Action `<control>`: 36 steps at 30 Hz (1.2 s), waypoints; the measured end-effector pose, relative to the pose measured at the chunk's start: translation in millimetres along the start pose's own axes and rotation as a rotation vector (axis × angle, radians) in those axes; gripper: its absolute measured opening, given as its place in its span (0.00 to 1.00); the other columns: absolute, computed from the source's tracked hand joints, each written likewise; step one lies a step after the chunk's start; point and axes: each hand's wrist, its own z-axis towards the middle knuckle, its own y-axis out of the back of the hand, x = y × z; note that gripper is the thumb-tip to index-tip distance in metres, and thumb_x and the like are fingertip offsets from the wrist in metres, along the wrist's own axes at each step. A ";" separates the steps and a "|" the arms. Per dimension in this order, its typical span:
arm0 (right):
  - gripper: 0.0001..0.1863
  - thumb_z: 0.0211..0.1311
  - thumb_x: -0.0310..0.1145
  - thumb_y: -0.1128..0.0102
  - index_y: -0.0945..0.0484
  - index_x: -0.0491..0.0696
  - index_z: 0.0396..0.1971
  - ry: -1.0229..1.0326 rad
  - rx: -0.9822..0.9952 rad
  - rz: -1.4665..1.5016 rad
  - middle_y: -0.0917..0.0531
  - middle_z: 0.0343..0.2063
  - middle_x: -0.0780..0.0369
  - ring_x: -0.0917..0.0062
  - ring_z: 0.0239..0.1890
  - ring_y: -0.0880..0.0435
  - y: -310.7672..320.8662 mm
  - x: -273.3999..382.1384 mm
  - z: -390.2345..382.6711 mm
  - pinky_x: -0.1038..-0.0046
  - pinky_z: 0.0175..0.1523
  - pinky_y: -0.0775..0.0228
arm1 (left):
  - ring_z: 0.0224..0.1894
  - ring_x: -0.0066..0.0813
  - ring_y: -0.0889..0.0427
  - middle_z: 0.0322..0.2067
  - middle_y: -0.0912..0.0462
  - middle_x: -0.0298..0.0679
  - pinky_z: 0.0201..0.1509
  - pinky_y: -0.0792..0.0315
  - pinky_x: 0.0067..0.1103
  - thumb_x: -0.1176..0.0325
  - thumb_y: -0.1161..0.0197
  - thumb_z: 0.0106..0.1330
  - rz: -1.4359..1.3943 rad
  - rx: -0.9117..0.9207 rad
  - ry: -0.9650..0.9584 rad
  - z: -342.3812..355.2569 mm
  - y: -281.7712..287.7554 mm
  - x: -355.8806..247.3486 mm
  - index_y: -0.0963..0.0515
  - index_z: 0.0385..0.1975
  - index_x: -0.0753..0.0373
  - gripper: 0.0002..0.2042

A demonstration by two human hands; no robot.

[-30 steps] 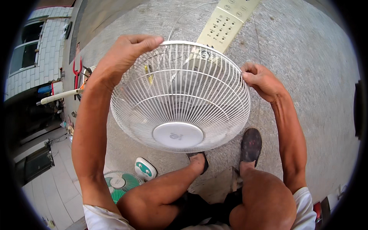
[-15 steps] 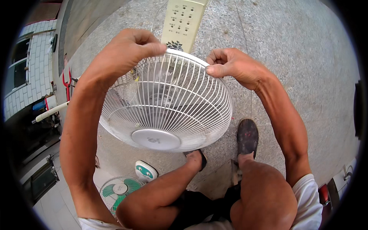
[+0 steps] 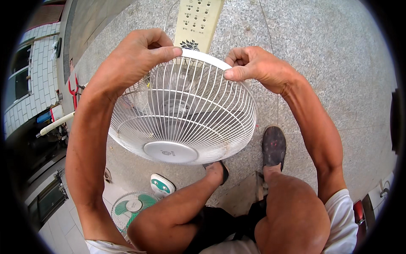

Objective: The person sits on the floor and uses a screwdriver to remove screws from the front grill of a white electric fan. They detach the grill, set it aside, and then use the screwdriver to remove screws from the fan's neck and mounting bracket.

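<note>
A white wire fan guard (image 3: 182,110) with a round silver cap (image 3: 170,151) hangs in front of me above my feet, enclosing grey fan parts seen through its wires. My left hand (image 3: 148,55) grips the top rim on the left, thumb lying along the white band. My right hand (image 3: 249,67) pinches the same rim a short way to the right. Behind the guard rises a cream control panel (image 3: 196,19) with small buttons and a dark leaf pattern.
A smaller fan with green blades (image 3: 144,200) and a white-and-green base (image 3: 162,185) lie by my left leg. Red-handled pliers (image 3: 74,91) and a cream tube (image 3: 59,122) are at the left. My shod feet stand on speckled stone paving.
Over the last second the guard has shifted left and my hands have moved closer together along its rim, the right one leftward. The panel behind appears farther left and more upright.
</note>
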 end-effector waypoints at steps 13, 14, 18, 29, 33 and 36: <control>0.24 0.42 0.42 0.26 0.20 0.38 0.32 -0.013 -0.017 -0.064 0.19 0.25 0.53 0.68 0.31 0.21 -6.6 8.4 -0.5 0.67 0.43 0.34 | 0.31 0.22 0.28 0.25 0.23 0.35 0.39 0.35 0.22 0.55 0.34 0.60 0.084 0.095 -0.055 2.3 7.5 -2.2 0.22 0.31 0.64 0.16; 0.23 0.42 0.42 0.26 0.20 0.38 0.32 -0.012 -0.020 -0.083 0.19 0.25 0.53 0.68 0.31 0.21 -8.0 8.4 -0.3 0.68 0.42 0.34 | 0.31 0.22 0.28 0.25 0.23 0.35 0.39 0.34 0.22 0.55 0.34 0.60 0.094 0.101 -0.067 2.9 8.3 -0.3 0.22 0.31 0.64 0.16; 0.27 0.40 0.49 0.25 0.21 0.41 0.30 0.028 -0.081 -0.040 0.23 0.20 0.62 0.77 0.27 0.26 -11.3 2.4 -2.6 0.75 0.37 0.38 | 0.30 0.21 0.28 0.25 0.23 0.35 0.37 0.34 0.21 0.56 0.34 0.60 0.172 0.065 -0.099 3.2 5.1 -1.2 0.22 0.32 0.64 0.15; 0.25 0.51 0.47 0.31 0.22 0.38 0.34 0.072 -0.102 -0.094 0.21 0.24 0.52 0.70 0.27 0.22 -21.1 2.5 -2.5 0.71 0.33 0.33 | 0.30 0.22 0.27 0.23 0.24 0.36 0.37 0.35 0.21 0.51 0.30 0.55 0.040 0.066 -0.048 2.3 8.1 8.3 0.22 0.31 0.64 0.20; 0.26 0.49 0.49 0.30 0.21 0.38 0.33 0.058 -0.082 -0.248 0.21 0.24 0.53 0.70 0.27 0.22 -17.0 14.3 1.9 0.72 0.34 0.32 | 0.30 0.23 0.27 0.24 0.24 0.36 0.36 0.35 0.21 0.52 0.30 0.55 0.037 0.080 -0.054 6.5 5.7 8.0 0.23 0.32 0.65 0.20; 0.28 0.47 0.49 0.29 0.21 0.37 0.36 0.100 -0.042 -0.269 0.20 0.26 0.54 0.69 0.30 0.21 -10.4 24.7 6.2 0.71 0.38 0.31 | 0.30 0.23 0.28 0.24 0.25 0.36 0.35 0.35 0.22 0.54 0.31 0.56 0.074 0.084 -0.040 8.6 5.4 -0.8 0.23 0.32 0.66 0.19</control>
